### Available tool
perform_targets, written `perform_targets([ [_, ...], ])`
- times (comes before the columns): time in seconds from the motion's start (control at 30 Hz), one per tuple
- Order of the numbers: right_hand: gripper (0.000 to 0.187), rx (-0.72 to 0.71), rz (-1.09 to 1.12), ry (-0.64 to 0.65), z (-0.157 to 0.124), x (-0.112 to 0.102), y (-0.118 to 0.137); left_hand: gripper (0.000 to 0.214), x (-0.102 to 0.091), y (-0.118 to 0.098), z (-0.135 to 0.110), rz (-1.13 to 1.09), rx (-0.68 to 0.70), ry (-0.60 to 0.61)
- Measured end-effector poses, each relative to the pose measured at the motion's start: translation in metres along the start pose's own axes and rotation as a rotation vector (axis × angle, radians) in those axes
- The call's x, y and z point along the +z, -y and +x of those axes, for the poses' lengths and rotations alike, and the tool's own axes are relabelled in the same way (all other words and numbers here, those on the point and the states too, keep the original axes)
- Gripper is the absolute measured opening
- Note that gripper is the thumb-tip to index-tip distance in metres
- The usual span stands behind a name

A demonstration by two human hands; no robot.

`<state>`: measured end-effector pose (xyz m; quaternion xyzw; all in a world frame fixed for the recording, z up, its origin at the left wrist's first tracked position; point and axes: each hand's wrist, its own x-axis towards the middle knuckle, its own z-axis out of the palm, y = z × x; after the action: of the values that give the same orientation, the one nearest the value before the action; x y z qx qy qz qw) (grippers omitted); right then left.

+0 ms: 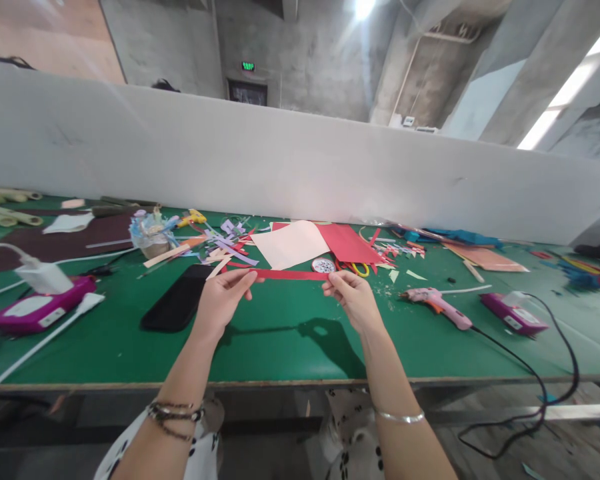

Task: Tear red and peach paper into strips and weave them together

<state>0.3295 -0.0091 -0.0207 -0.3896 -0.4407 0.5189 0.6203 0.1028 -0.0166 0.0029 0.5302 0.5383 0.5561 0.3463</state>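
A narrow red paper strip [293, 275] is stretched level above the green table, one end in each hand. My left hand [226, 293] pinches its left end between thumb and fingers. At the right end, my right hand [351, 293] grips it the same way. Behind the strip lie a pale pink sheet [293, 245] and a red sheet [353, 245], overlapping. A round patterned container [323, 265] sits just beyond my right fingers, with a yellow-handled tool [363, 269] partly hidden beside it. Left of my left hand, a black phone [175, 300] lies flat.
On the right are a pink glue gun [443, 307] with a trailing cord and a purple power strip [514, 313]. Another purple power strip [43, 307] with white cables is at left. Paper scraps [227, 240] and a bundled craft piece [155, 233] lie before a white partition [290, 160].
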Motion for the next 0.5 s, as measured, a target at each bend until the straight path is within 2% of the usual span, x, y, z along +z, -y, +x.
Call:
perform_targets([
  [0.5,0.023,-0.011,-0.047,-0.009,0.0001,-0.0010,0.0009,0.036,-0.0055,0.0027,0.0026,0.138,0.063,0.063],
])
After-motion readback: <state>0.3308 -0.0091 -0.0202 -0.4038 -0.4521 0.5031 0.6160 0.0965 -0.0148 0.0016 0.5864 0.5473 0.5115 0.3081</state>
